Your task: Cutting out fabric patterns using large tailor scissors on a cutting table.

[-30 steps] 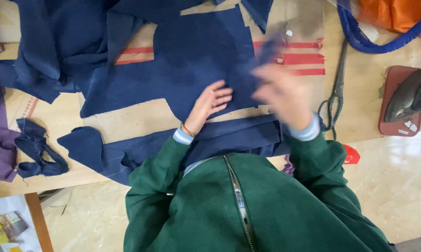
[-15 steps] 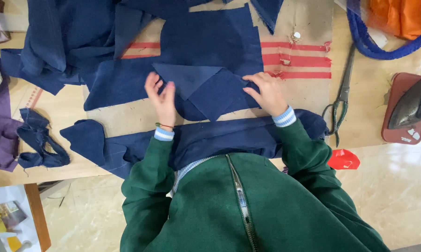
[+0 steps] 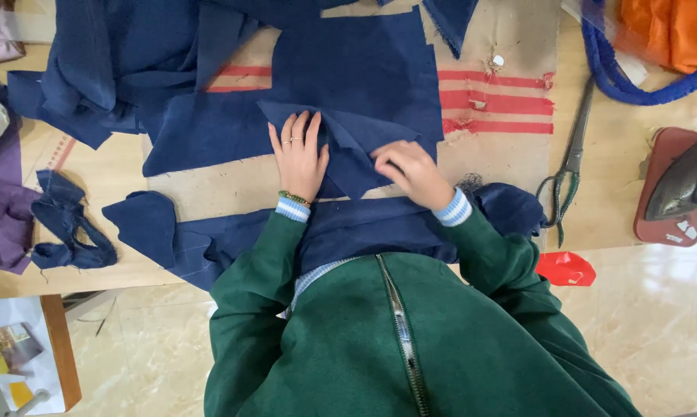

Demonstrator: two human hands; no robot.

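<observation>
Both hands have moved closer: left hand (image 3: 298, 158) flat on the folded navy cloth (image 3: 348, 150), right hand (image 3: 410, 171) pinching its fold.

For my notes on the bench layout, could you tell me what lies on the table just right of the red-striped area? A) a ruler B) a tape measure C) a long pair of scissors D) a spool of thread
C: a long pair of scissors lies on the table, handles toward the person, right of the red stripes.

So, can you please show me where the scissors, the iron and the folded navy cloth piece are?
scissors (image 3: 572, 158), head view, on the blades near the pivot.
iron (image 3: 684, 185), head view, on its dark body.
folded navy cloth piece (image 3: 356, 150), head view, on the fold between both hands.
</observation>
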